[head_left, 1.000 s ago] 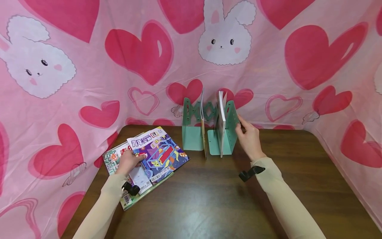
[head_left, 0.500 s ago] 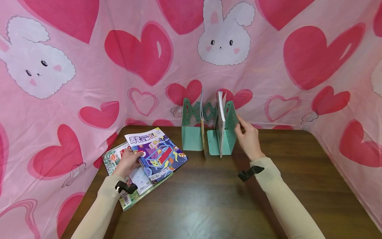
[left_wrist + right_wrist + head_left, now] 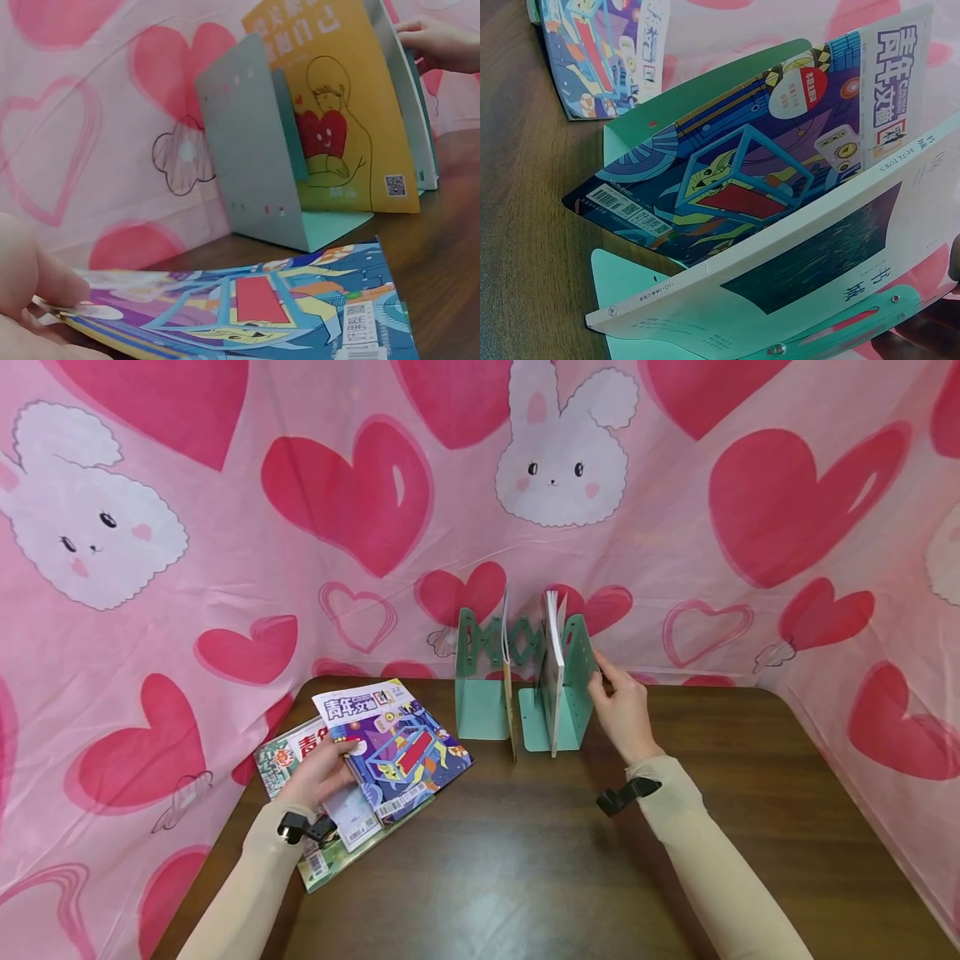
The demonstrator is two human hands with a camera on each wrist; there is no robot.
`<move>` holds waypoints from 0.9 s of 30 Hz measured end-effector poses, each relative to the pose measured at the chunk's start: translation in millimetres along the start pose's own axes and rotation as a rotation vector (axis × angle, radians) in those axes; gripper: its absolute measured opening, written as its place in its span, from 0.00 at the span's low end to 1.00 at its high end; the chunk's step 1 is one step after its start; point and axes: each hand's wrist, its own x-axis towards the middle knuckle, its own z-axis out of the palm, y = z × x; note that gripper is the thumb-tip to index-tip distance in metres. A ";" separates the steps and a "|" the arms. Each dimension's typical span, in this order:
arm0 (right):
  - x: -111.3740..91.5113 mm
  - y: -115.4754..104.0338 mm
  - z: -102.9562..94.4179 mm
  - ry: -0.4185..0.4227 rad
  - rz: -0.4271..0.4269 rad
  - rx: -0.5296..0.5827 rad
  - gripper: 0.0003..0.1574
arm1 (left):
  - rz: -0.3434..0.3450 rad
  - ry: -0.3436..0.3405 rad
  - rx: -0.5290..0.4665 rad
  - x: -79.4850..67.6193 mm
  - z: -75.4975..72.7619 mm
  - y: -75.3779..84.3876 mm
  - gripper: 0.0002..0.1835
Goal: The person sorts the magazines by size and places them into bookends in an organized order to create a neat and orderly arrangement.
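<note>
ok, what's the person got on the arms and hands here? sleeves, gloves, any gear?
Both arms wear snug, pale beige long sleeves that end at the wrists. The left hand and right hand are bare: no gloves, and no rings or watch that show. A small black clip-like device sits on the right wrist, and a similar black one with a round silvery part sits on the left wrist. No cables show.

bg: pink cloth [image 3: 225,568] (hearts, bunnies) | wood table [image 3: 525,860]
</note>
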 end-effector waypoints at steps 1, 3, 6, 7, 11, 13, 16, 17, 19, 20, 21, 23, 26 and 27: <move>0.0 0.0 -0.1 0.001 0.001 0.000 0.26 | 0.006 -0.002 0.009 -0.7 1.3 -0.3 0.39; -0.1 0.0 -0.1 0.001 0.004 0.004 0.26 | 0.029 -0.003 0.046 -1.0 4.1 -1.3 0.39; 0.0 0.0 0.0 0.001 0.007 0.007 0.26 | 0.060 0.019 0.086 -0.8 8.3 -2.4 0.41; 0.0 0.1 0.1 0.001 0.009 0.010 0.26 | 0.067 0.024 0.089 -0.6 9.5 -2.5 0.41; -0.1 0.3 0.3 -0.003 0.011 0.010 0.25 | 0.092 0.016 0.050 -0.6 12.7 -2.9 0.42; -0.6 0.5 0.2 -0.006 0.012 0.011 0.26 | 0.106 0.004 0.033 -2.1 15.0 -3.4 0.42; -1.3 1.0 0.1 -0.008 0.014 0.012 0.26 | 0.130 0.008 0.039 -5.7 20.6 -4.1 0.42; -1.5 1.1 0.0 -0.010 0.016 0.013 0.27 | 0.139 0.014 0.044 -7.1 22.8 -4.1 0.42; -1.4 1.4 -0.1 -0.011 0.019 0.012 0.27 | 0.156 0.035 0.051 -10.2 27.8 -3.9 0.42; -1.3 1.5 0.0 -0.011 0.018 0.011 0.27 | 0.167 0.045 0.057 -11.8 30.5 -3.9 0.41; -1.1 1.7 0.0 -0.011 0.018 0.011 0.27 | 0.178 0.052 0.059 -13.9 33.5 -3.7 0.42; -0.7 1.9 0.2 -0.009 0.016 0.009 0.26 | 0.199 0.066 0.061 -17.8 39.1 -3.1 0.42; -0.1 2.4 0.5 -0.009 0.018 0.010 0.26 | 0.235 0.082 0.086 -24.1 48.0 -2.0 0.41; 0.0 2.6 0.7 -0.009 0.018 0.010 0.27 | 0.246 0.089 0.092 -26.3 50.8 -1.7 0.41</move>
